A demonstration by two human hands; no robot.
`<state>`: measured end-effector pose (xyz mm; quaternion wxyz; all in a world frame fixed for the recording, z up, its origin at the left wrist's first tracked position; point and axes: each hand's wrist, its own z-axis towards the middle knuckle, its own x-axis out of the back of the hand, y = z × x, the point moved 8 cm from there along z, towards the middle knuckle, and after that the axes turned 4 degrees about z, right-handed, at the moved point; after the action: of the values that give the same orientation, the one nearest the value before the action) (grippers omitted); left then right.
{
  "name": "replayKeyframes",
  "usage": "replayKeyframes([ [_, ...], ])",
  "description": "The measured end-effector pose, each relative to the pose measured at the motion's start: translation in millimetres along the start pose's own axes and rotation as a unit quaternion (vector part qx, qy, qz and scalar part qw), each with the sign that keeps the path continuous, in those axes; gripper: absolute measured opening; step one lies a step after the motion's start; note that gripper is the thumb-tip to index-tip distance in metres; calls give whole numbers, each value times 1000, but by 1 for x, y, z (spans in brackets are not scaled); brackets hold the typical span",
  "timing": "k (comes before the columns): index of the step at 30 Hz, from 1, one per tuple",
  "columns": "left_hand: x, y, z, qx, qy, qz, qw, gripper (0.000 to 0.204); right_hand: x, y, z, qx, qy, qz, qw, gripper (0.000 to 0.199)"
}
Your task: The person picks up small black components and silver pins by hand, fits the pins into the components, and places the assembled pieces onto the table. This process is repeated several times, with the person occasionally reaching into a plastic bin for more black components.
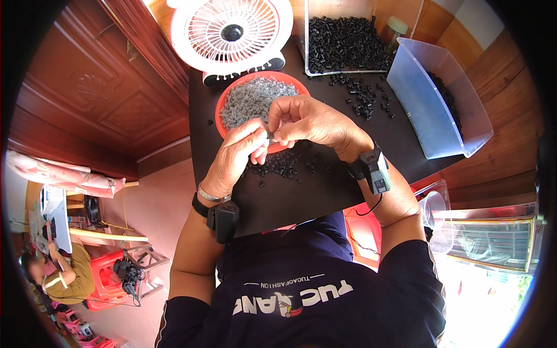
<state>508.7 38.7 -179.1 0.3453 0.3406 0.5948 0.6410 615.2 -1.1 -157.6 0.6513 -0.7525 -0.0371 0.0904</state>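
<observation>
Both my hands meet over the near rim of a round red basin (pixel 219 110) heaped with small grey metal-looking pieces (pixel 249 98). My left hand (pixel 239 148) is closed, its thumb and fingers pinching a tiny dark piece (pixel 270 137). From the other side, my right hand (pixel 307 123) pinches at the same spot, thumb and forefinger pressed together. The piece is too small and covered to name. Just below the hands, small black plastic pieces (pixel 278 165) lie scattered on the dark tabletop (pixel 267 203).
A white fan (pixel 232 33) stands behind the basin. At the back right is a clear bin (pixel 348 73) of black pieces with a lidded jar (pixel 394 29); loose black pieces (pixel 362 95) lie before it. A translucent bluish bin (pixel 426 110) stands at right. Another person (pixel 69 272) sits far left.
</observation>
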Motion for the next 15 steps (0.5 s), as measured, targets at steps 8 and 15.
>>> replayKeyframes([
  [8,-3,3,-2,-3,-6,7,1000,25,-3,-1,-1,6,-2,5,1000,8],
  [15,1,3,-1,-38,27,92,995,23,-3,-12,-1,68,42,-122,989,7],
])
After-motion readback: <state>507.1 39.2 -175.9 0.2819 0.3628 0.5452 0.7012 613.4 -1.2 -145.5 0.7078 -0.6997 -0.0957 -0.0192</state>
